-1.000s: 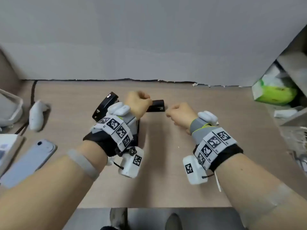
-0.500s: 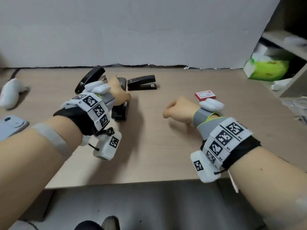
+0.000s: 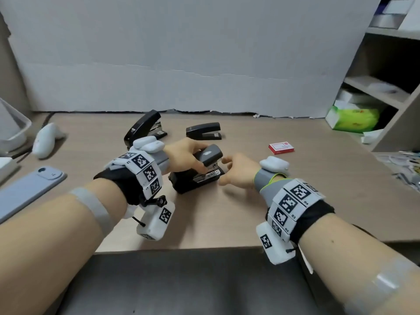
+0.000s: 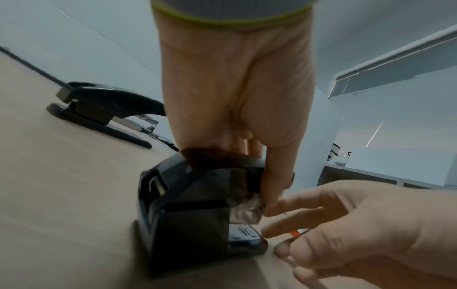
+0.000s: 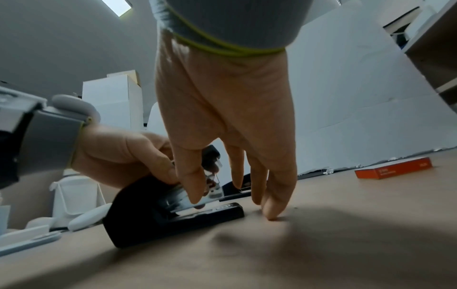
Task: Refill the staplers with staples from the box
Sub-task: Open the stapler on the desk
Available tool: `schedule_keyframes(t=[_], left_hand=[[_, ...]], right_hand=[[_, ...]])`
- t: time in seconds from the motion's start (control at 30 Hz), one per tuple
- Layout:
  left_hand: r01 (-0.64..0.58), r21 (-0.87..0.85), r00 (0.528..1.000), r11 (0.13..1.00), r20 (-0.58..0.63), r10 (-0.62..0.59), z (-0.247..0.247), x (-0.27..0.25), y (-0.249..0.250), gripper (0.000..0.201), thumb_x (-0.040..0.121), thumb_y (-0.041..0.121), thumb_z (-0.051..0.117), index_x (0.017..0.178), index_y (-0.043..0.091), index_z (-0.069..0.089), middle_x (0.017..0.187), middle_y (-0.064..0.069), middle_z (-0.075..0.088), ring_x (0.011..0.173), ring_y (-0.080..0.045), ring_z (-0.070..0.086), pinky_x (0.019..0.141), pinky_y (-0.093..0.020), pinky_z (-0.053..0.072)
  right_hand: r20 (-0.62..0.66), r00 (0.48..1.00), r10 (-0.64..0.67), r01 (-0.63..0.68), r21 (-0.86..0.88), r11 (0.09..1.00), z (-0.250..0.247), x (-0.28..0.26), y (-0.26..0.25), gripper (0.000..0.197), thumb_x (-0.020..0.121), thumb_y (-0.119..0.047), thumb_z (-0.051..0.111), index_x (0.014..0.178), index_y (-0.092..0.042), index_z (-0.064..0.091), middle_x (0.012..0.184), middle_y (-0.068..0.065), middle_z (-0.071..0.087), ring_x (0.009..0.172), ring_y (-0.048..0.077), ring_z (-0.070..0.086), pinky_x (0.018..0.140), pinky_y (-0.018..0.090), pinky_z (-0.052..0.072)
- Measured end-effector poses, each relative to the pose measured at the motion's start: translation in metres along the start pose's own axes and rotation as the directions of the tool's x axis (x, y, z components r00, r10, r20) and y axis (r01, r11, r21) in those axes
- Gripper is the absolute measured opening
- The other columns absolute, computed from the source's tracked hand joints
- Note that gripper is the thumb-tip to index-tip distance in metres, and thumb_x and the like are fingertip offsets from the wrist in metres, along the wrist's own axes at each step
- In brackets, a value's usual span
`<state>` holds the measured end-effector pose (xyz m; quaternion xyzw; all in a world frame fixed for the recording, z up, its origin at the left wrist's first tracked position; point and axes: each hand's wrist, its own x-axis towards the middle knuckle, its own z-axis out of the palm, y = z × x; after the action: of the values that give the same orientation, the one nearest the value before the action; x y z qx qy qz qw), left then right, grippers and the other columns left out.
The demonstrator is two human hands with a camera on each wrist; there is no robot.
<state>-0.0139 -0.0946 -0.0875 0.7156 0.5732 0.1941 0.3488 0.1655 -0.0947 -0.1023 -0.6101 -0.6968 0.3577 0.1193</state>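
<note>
A black stapler (image 3: 195,180) (image 4: 193,215) (image 5: 160,224) lies on the table's middle with its top cover lifted off the metal magazine. My left hand (image 3: 193,158) (image 4: 269,187) (image 5: 123,156) grips that cover from above. My right hand (image 3: 227,171) (image 5: 215,191) (image 4: 277,240) is at the stapler's front end, its thumb touching the magazine and its straight fingers (image 5: 272,211) touching the table. A red staple box (image 3: 281,148) (image 5: 393,170) lies shut to the right. Farther back lie an opened stapler (image 3: 143,128) (image 4: 103,105) and a closed one (image 3: 203,131).
A phone (image 3: 29,189), a white controller (image 3: 44,142) and a white bin (image 3: 11,133) are at the left. A green tissue pack (image 3: 354,118) and shelves (image 3: 386,98) stand at the right. A cardboard wall (image 3: 204,53) backs the table (image 3: 295,201).
My left hand has drawn the stapler nearer and toward the middle, its cover now raised. My right hand has opened from a fist and moved left to the stapler's front.
</note>
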Motion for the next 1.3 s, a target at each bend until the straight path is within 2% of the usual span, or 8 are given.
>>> schedule_keyframes(t=[0.1,0.17,0.23,0.37,0.5,0.67,0.83,1.3], left_hand=[[-0.014,-0.045,1.000,0.999,-0.006,0.014,-0.004,0.014,0.002,0.053,0.073,0.007,0.080,0.112,0.041,0.066,0.104,0.009,0.074,0.098,-0.017,0.069,0.094,-0.030,0.053],[-0.014,-0.048,1.000,0.999,-0.019,0.013,-0.008,0.028,0.002,0.055,0.073,0.009,0.082,0.116,0.038,0.065,0.095,0.011,0.073,0.091,-0.017,0.068,0.090,-0.029,0.054],[-0.008,-0.043,1.000,0.999,-0.013,0.008,-0.010,0.044,0.000,0.061,0.071,0.010,0.084,0.123,0.034,0.064,0.091,0.013,0.072,0.088,-0.016,0.068,0.089,-0.029,0.053],[-0.015,0.001,1.000,1.000,0.007,0.015,-0.015,0.063,-0.002,0.063,0.072,0.010,0.083,0.126,0.036,0.063,0.081,0.017,0.066,0.079,-0.012,0.062,0.088,-0.029,0.051],[-0.009,0.080,0.999,0.997,0.034,0.006,-0.022,0.078,0.001,0.063,0.075,0.011,0.081,0.131,0.032,0.059,0.086,0.011,0.063,0.084,-0.017,0.061,0.090,-0.032,0.051],[0.021,0.056,1.000,0.998,-0.013,-0.021,-0.019,0.098,0.005,0.057,0.074,0.010,0.080,0.127,0.023,0.061,0.095,0.003,0.065,0.090,-0.021,0.063,0.091,-0.034,0.053],[-0.005,-0.001,0.998,1.000,-0.068,0.005,-0.016,0.110,0.010,0.043,0.072,0.015,0.083,0.109,0.026,0.065,0.082,0.012,0.063,0.075,-0.010,0.060,0.069,-0.018,0.048],[-0.127,0.111,0.988,0.986,-0.078,0.136,-0.006,0.132,0.014,0.034,0.067,0.044,0.084,0.094,0.026,0.072,0.091,-0.001,0.074,0.088,-0.021,0.069,0.085,-0.040,0.056]], right_hand=[[0.017,1.000,-0.023,0.024,-0.065,0.998,-0.004,0.023,0.001,0.035,0.072,-0.014,0.078,0.100,-0.014,0.057,0.084,0.000,0.057,0.073,0.018,0.055,0.059,0.026,0.043],[0.036,0.999,-0.017,0.021,-0.110,0.994,-0.009,0.038,0.000,0.028,0.070,-0.013,0.080,0.082,-0.014,0.054,0.074,0.002,0.056,0.063,0.019,0.054,0.058,0.034,0.055],[0.061,0.998,0.002,0.008,-0.166,0.986,-0.015,0.054,0.002,0.032,0.067,-0.015,0.081,0.088,-0.007,0.059,0.076,0.008,0.060,0.064,0.025,0.058,0.067,0.043,0.060],[0.108,0.994,0.013,0.007,-0.187,0.982,-0.026,0.072,0.010,0.023,0.068,-0.010,0.079,0.077,-0.008,0.058,0.067,0.010,0.059,0.056,0.027,0.052,0.056,0.035,0.049],[0.156,0.987,0.033,-0.019,-0.086,0.996,-0.037,0.087,0.016,0.044,0.074,-0.005,0.081,0.112,-0.007,0.060,0.085,0.001,0.058,0.063,0.018,0.056,0.050,0.030,0.054],[0.166,0.985,0.047,-0.045,-0.016,0.999,-0.053,0.104,0.014,0.040,0.080,-0.003,0.076,0.113,-0.014,0.055,0.079,0.001,0.056,0.060,0.016,0.057,0.043,0.025,0.054],[0.119,0.992,0.046,-0.052,0.048,0.998,-0.055,0.114,0.024,0.042,0.081,-0.006,0.075,0.118,-0.012,0.056,0.066,-0.001,0.054,0.054,0.012,0.052,0.045,0.023,0.052],[0.191,0.981,0.027,-0.023,-0.022,0.999,-0.057,0.131,0.032,0.033,0.075,-0.016,0.082,0.086,-0.023,0.053,0.077,0.007,0.057,0.064,0.016,0.058,0.051,0.029,0.057]])
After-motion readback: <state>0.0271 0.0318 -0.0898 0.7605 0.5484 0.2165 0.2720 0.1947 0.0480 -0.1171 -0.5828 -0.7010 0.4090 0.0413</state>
